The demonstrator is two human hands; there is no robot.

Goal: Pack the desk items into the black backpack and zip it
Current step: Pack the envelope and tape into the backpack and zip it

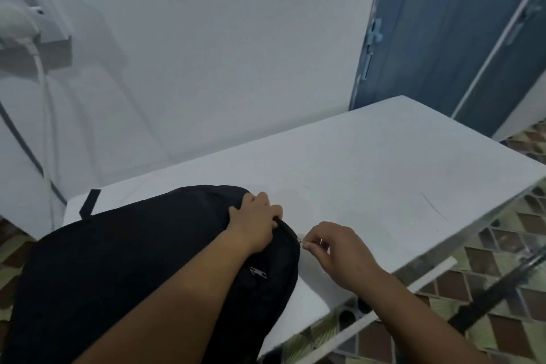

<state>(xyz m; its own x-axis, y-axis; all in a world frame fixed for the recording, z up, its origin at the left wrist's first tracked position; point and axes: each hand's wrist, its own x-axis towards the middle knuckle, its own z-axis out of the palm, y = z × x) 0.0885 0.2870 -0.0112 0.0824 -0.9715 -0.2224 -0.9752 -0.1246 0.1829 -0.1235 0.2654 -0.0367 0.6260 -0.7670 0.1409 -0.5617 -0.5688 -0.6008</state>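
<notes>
Metal glints between the right hand's [339, 251] pinched thumb and forefinger: a zip pull [302, 241] at the backpack's [118, 260] right edge, low centre of the frame. Just left of it, the left hand [255, 223] curls closed over the bag's top edge, gripping the fabric. A second pull [258, 272] lies on the bag below that wrist. The black backpack lies on the white desk [384, 162], filling the lower left. Patterned floor tiles [502, 275] show at lower right.
</notes>
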